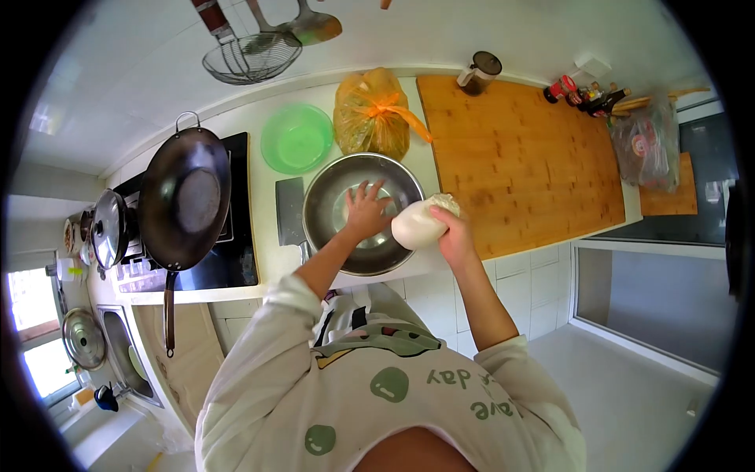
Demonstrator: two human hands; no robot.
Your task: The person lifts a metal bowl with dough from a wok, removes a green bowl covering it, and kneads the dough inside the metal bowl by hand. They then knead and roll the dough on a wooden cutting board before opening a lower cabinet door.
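Note:
My left hand (367, 209) reaches over a stainless steel bowl (321, 236) with its fingers spread and nothing in them. Whether the fingertips touch the inside of the bowl, I cannot tell. At the bowl's right edge, my right hand (456, 234) grips a plump white bag (417, 226) by its gathered top, and the bag lies tilted toward the bowl. Its contents are hard to make out. Just left of the bowl lies a cleaver (289, 211), its handle partly under the bowl and arm.
Behind the bowl stand a green plastic basin (297, 138) and a tied orange bag (371, 118). To the right is a large wooden board (519, 165) with a lidded jug (480, 73) at its back edge. A wok (187, 197) sits on the stove at left.

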